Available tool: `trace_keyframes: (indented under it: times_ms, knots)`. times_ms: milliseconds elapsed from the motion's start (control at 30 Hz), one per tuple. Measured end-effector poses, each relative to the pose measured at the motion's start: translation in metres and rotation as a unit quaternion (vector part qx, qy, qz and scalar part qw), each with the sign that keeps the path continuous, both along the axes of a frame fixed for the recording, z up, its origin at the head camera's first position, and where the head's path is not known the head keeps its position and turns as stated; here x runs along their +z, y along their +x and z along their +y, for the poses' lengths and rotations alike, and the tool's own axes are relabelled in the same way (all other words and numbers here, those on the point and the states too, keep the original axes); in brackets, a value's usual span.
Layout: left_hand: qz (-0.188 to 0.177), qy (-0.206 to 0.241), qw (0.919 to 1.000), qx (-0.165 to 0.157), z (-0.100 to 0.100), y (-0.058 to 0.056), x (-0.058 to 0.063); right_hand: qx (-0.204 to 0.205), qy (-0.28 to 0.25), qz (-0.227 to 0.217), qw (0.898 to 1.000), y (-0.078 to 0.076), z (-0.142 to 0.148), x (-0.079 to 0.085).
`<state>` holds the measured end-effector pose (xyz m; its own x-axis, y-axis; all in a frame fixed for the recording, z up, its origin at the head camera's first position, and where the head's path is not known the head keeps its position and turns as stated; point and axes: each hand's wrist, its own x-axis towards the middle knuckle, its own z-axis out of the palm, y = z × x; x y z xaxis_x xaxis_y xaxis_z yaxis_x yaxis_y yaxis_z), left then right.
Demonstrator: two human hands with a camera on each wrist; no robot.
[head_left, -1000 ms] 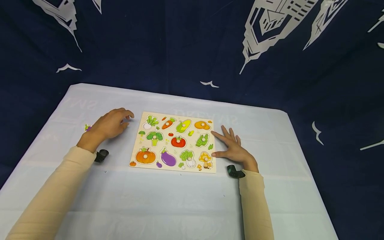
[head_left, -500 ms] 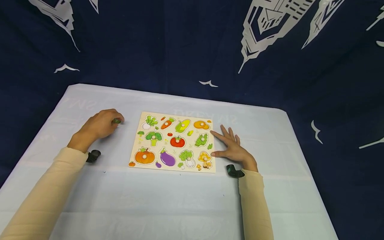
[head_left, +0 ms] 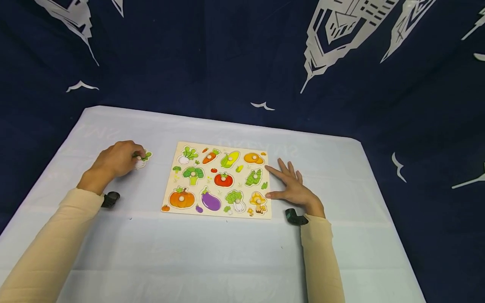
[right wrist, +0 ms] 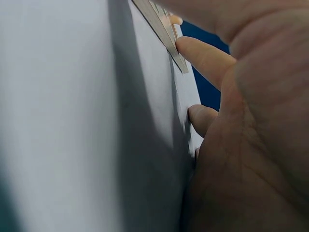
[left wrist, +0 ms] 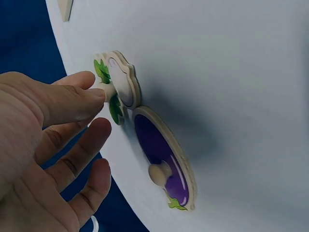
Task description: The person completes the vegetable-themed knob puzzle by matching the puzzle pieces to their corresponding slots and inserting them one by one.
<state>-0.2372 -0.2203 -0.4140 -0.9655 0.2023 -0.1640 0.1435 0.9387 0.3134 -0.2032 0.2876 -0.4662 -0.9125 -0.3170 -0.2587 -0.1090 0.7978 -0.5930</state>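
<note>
On the left of the table my left hand (head_left: 113, 160) pinches the knob of a turnip puzzle piece (head_left: 140, 163), white with green leaves. The left wrist view shows thumb and forefinger on the wooden knob, the other fingers loosely bent. Just beside that piece (left wrist: 124, 83) lies a purple eggplant piece (left wrist: 161, 150) with its own knob; the hand hides it in the head view. My right hand (head_left: 293, 187) is spread at the right edge of the wooden vegetable puzzle board (head_left: 242, 185), thumb and forefinger touching it. The board's turnip and eggplant places show pictures without knobs.
The board lies mid-table on a white cloth (head_left: 212, 261). Several knobbed pieces sit in it, such as the pumpkin (head_left: 182, 199) and tomato (head_left: 223, 180). A dark blue curtain (head_left: 189, 63) hangs behind the table's far edge.
My left hand has moved left, away from the board. The turnip piece, seen only as a green edge half a second ago, now shows its face. The right hand has stayed put.
</note>
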Motion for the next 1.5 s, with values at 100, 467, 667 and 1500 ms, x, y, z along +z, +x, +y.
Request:
trace_keyframes:
  times_ms: [100,467,667,1500]
  knots:
    - [0.001,-0.004,1.0000,0.004,-0.001,0.000,-0.001,0.000,0.002,0.003,1.000,-0.001,0.001,0.000]
    - [-0.004,-0.004,1.0000,0.005,-0.002,-0.004,-0.003,0.001,-0.002,0.000,1.000,-0.001,0.001,0.001]
    - [-0.008,0.000,1.0000,0.005,-0.003,-0.005,-0.005,0.001,0.000,-0.002,1.000,0.000,-0.001,0.000]
    - [-0.018,0.048,0.9986,-0.013,-0.009,-0.007,-0.011,-0.003,0.000,-0.003,1.000,0.000,-0.001,0.002]
